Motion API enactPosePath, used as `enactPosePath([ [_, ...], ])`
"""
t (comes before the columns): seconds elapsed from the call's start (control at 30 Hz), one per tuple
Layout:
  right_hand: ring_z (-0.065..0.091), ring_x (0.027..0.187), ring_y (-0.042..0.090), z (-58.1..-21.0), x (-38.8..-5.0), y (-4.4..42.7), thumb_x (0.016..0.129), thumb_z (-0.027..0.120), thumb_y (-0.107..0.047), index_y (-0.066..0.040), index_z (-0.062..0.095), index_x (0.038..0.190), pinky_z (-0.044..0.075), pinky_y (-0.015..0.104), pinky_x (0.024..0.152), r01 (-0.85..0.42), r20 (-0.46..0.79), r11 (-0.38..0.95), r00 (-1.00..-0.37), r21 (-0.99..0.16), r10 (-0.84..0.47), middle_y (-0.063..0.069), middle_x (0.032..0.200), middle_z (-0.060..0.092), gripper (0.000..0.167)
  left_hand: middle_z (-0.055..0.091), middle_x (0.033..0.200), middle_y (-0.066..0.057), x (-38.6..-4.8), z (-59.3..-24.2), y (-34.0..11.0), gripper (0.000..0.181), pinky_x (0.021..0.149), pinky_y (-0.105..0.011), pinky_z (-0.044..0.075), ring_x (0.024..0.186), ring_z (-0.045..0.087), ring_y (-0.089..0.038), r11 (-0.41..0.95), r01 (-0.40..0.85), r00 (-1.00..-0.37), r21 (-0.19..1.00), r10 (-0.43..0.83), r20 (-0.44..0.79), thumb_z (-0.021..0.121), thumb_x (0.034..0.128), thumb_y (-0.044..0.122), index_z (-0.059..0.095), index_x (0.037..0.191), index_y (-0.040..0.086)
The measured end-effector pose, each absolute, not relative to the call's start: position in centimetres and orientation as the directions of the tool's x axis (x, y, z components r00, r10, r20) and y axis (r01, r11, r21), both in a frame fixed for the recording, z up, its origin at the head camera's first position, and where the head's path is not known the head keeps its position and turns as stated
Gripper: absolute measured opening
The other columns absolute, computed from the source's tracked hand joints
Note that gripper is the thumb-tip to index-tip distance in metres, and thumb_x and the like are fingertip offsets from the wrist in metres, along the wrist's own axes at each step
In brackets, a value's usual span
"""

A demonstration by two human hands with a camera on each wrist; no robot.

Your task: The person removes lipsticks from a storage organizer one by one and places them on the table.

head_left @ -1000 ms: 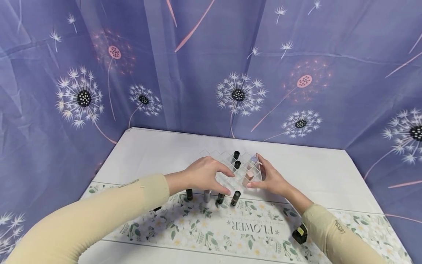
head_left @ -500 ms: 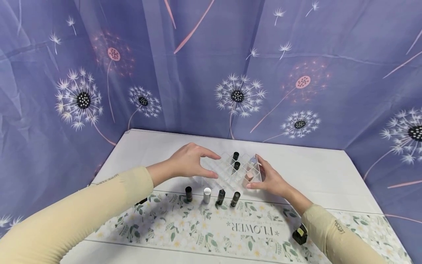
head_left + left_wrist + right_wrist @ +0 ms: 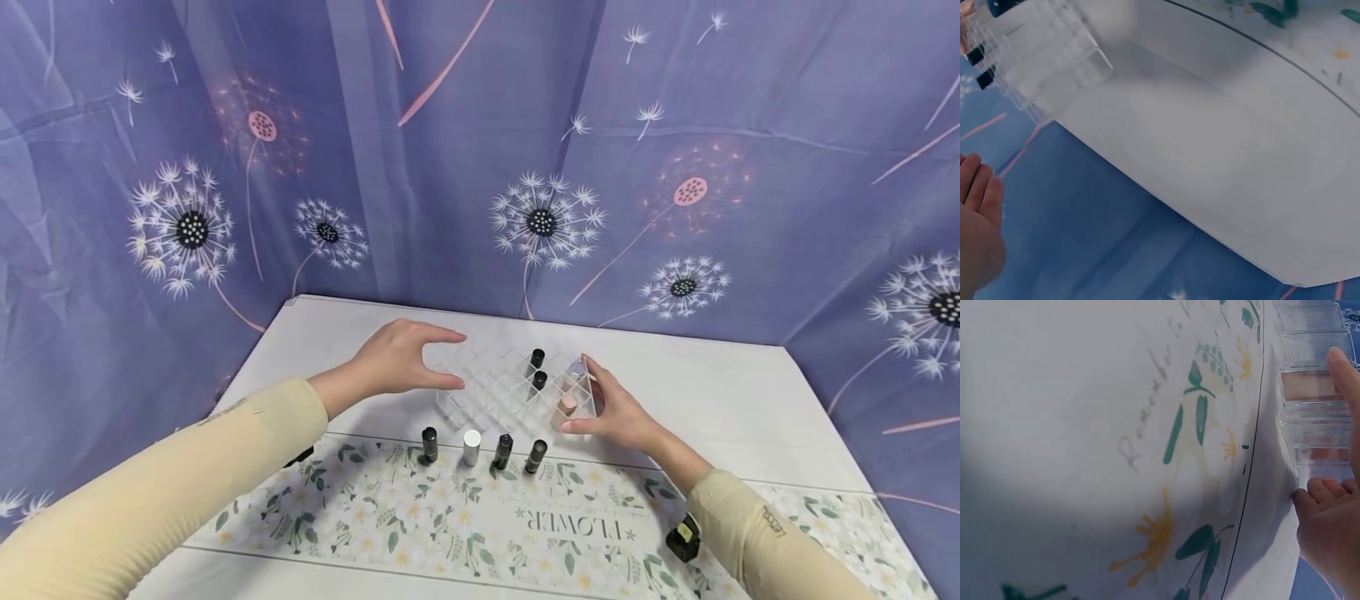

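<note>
A clear organizer with diamond-shaped compartments [image 3: 487, 392] stands on the white table. In it are two black-capped tubes [image 3: 537, 358], a pink item [image 3: 567, 406] and a pale lilac one [image 3: 577, 367] near the right end. My right hand [image 3: 618, 410] grips that end, thumb at the front and fingers behind; the right wrist view shows the thumb against the clear wall [image 3: 1313, 347]. Off the organizer's left end, my left hand [image 3: 392, 358] holds nothing, thumb and fingers spread apart. In the left wrist view the hand [image 3: 982, 231] is apart from the organizer [image 3: 1041, 56].
In front of the organizer stand a black tube [image 3: 430, 446], a silver one [image 3: 471, 447] and two more black ones [image 3: 503, 452]. A flowered strip [image 3: 450, 517] crosses the table. A black object [image 3: 682, 538] is by the right sleeve. Patterned curtains [image 3: 450, 208] hang behind.
My left hand has moved left, from above the organizer to beyond its left end, uncovering its compartments and the front row of tubes. My right hand keeps its place.
</note>
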State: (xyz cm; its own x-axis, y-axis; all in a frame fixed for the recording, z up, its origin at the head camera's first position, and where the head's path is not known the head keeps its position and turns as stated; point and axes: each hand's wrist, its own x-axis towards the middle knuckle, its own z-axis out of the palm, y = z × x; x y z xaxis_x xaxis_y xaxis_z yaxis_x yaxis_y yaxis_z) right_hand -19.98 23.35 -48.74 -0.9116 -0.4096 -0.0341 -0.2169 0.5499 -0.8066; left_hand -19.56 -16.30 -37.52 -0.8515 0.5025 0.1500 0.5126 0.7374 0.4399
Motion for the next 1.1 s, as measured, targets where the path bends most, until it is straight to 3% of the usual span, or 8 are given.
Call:
enactPosePath([
  [0.2,0.03,0.153,0.055,-49.1,-19.9,23.4,0.082,0.096,-0.026,-0.002,0.006,0.171,0.027,0.06,0.125,-0.212,-0.032,0.543,-0.914,-0.812,-0.404,0.033,0.173,0.013,0.129,0.073,0.138,-0.001,-19.8,-38.6,-17.2,0.076,0.104,-0.051,0.056,0.122,0.07,-0.03,0.749,0.476,-0.876,0.461,0.449,0.176,0.092,0.0801,0.054,0.069,0.146,0.022],
  [0.43,0.031,0.152,0.057,-48.9,-20.0,23.3,0.082,0.096,-0.026,0.0,0.006,0.171,0.028,0.061,0.124,-0.223,-0.024,0.546,-0.913,-0.807,-0.407,0.035,0.172,0.014,0.129,0.066,0.147,-0.004,-20.1,-40.4,-17.8,0.086,0.112,-0.052,0.05,0.135,0.062,-0.033,0.733,0.434,-0.899,0.524,0.39,0.2,0.093,0.0779,0.055,0.063,0.151,0.021],
  [0.77,0.029,0.153,0.057,-48.9,-20.1,23.3,0.082,0.095,-0.025,0.0,0.005,0.171,0.027,0.061,0.125,-0.219,-0.028,0.543,-0.911,-0.811,-0.411,0.035,0.172,0.012,0.129,0.055,0.16,-0.005,-20.1,-42.6,-18.4,0.099,0.12,-0.056,0.042,0.147,0.051,-0.035,0.705,0.349,-0.931,0.618,0.337,0.14,0.094,0.0765,0.056,0.052,0.161,0.027],
  [1.1,0.028,0.153,0.057,-48.9,-19.9,23.3,0.083,0.095,-0.026,-0.001,0.005,0.171,0.027,0.061,0.125,-0.213,-0.036,0.549,-0.913,-0.808,-0.406,0.035,0.172,0.012,0.128,0.047,0.166,-0.004,-20.0,-45.2,-18.2,0.109,0.123,-0.056,0.037,0.152,0.044,-0.035,0.687,0.364,-0.918,0.629,0.38,0.115,0.095,0.0754,0.054,0.043,0.166,0.022],
])
